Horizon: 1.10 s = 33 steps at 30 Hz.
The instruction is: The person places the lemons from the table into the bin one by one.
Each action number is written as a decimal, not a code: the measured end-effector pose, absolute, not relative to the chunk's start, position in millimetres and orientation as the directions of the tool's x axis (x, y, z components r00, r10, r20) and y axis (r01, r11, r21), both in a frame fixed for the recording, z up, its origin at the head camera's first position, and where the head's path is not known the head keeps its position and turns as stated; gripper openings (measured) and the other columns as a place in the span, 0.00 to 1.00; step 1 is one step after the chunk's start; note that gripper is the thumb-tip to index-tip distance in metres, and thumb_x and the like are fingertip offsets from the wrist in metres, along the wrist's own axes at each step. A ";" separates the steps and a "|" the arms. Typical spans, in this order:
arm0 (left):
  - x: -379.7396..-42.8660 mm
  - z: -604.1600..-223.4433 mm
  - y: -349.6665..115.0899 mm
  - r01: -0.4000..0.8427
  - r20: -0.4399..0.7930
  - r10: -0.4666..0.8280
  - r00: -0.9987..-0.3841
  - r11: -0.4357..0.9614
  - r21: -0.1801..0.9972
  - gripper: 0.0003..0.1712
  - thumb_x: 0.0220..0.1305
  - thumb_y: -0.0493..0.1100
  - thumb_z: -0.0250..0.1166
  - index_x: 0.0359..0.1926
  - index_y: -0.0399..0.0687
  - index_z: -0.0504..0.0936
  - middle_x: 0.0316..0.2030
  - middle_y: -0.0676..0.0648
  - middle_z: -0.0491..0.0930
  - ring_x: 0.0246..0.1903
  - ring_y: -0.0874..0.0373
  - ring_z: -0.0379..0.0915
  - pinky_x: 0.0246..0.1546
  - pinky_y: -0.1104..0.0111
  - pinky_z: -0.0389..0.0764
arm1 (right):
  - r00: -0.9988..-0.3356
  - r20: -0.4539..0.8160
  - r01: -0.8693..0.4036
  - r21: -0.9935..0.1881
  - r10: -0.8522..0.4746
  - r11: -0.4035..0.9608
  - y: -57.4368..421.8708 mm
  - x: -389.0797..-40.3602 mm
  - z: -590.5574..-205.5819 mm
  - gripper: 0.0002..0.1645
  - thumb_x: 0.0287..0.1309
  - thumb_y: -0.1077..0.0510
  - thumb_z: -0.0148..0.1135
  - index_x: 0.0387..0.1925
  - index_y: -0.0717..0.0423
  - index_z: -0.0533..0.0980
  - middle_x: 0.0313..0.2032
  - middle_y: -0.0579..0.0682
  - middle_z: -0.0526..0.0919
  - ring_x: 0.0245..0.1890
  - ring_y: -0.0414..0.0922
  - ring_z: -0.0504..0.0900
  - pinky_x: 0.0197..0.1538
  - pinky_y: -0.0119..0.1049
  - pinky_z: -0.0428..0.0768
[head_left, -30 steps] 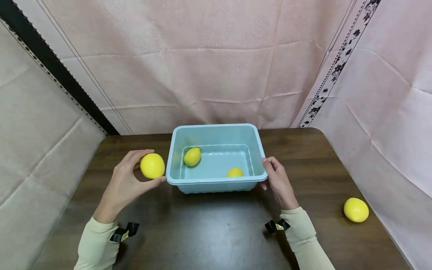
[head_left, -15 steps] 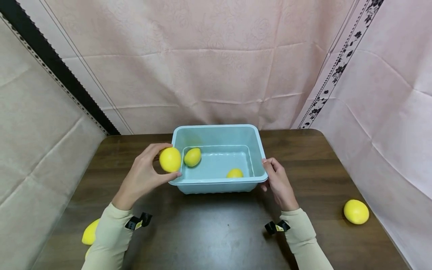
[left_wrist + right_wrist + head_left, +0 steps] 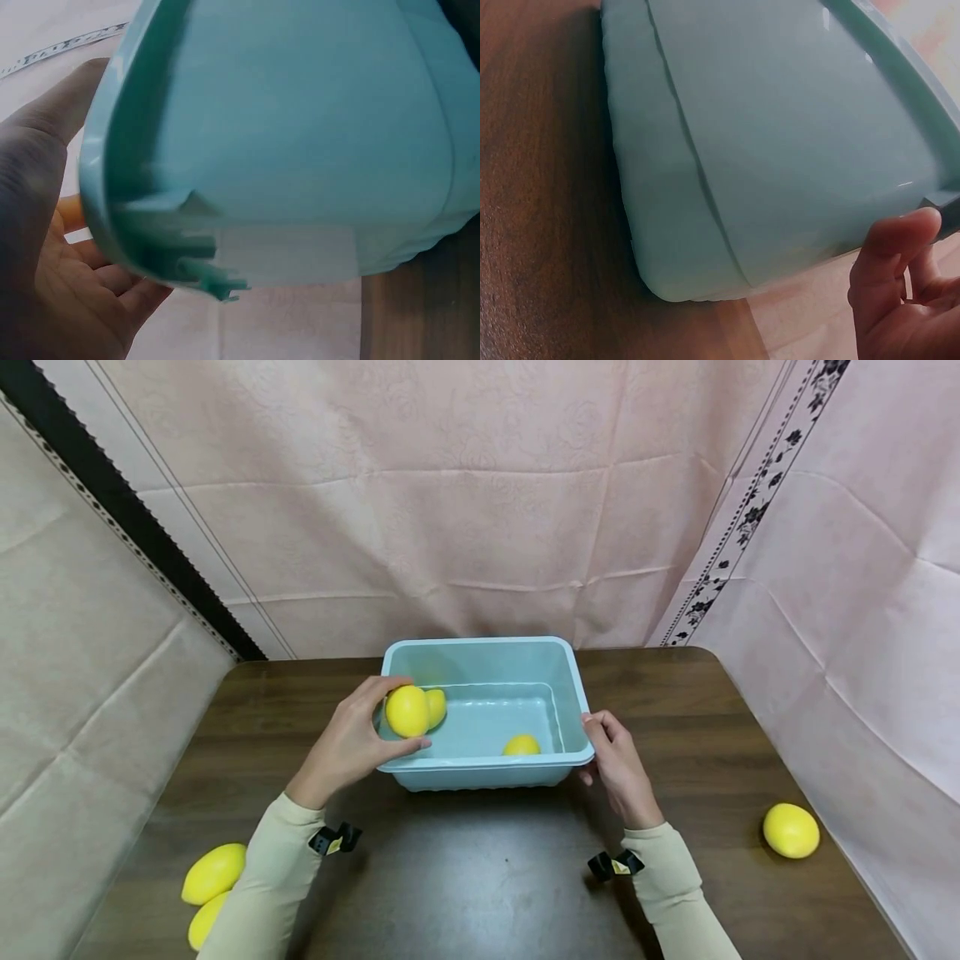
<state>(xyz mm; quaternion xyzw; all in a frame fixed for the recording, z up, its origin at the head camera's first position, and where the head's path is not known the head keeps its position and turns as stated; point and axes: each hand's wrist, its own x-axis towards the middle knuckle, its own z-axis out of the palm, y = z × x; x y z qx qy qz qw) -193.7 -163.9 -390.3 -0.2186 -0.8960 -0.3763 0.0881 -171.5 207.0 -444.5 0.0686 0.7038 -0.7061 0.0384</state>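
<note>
My left hand [image 3: 348, 739] holds a yellow lemon [image 3: 407, 712] between thumb and fingers, over the left end of a light blue plastic basin [image 3: 480, 762]. Behind it, partly covered, a second lemon [image 3: 437, 707] lies inside the basin. Another lemon [image 3: 522, 744] sits near the basin's front wall, its lower part hidden by the rim. With thumb above and fingers below, my right hand [image 3: 618, 764] grips the basin's right rim. In the left wrist view the basin's rim [image 3: 94, 161] hides the held lemon from sight; the left hand [image 3: 82, 300] shows beside it.
Two lemons [image 3: 214, 873] lie on the brown wooden table [image 3: 465, 877] by my left forearm, the nearer one partly covered by the sleeve. A single lemon [image 3: 791, 830] rests near the table's right edge. Pale cloth [image 3: 480, 527] hangs behind and along both sides.
My left hand has carried its lemon rightward from outside the basin to over its left end. The two lemons beside the left forearm have come into view. My right hand stays on the rim.
</note>
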 end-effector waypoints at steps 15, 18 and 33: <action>-201.0 -398.1 -146.2 0.394 0.233 0.324 -0.917 0.650 0.650 0.47 0.51 0.54 0.85 0.70 0.45 0.77 0.64 0.44 0.77 0.63 0.41 0.68 0.58 0.42 0.79 | -0.990 -0.138 0.137 -0.990 0.033 -0.009 207.5 -170.3 -443.3 0.22 0.82 0.44 0.51 0.52 0.62 0.68 0.28 0.47 0.74 0.17 0.41 0.71 0.22 0.31 0.74; -200.5 -398.4 -146.1 0.381 0.222 0.316 -0.923 0.654 0.654 0.47 0.51 0.54 0.85 0.70 0.45 0.77 0.64 0.44 0.77 0.64 0.40 0.66 0.59 0.41 0.77 | -0.990 -0.139 0.139 -0.990 0.036 -0.005 207.1 -170.2 -442.8 0.22 0.82 0.44 0.51 0.51 0.61 0.68 0.28 0.48 0.74 0.17 0.41 0.71 0.22 0.31 0.74; -198.6 -401.7 -148.1 0.416 0.266 0.321 -0.909 0.669 0.616 0.39 0.59 0.54 0.81 0.68 0.47 0.80 0.66 0.43 0.76 0.67 0.39 0.68 0.68 0.36 0.69 | -0.991 -0.127 0.128 -0.992 0.038 0.007 205.1 -170.4 -442.5 0.22 0.82 0.45 0.51 0.51 0.62 0.68 0.27 0.48 0.73 0.16 0.41 0.70 0.22 0.32 0.74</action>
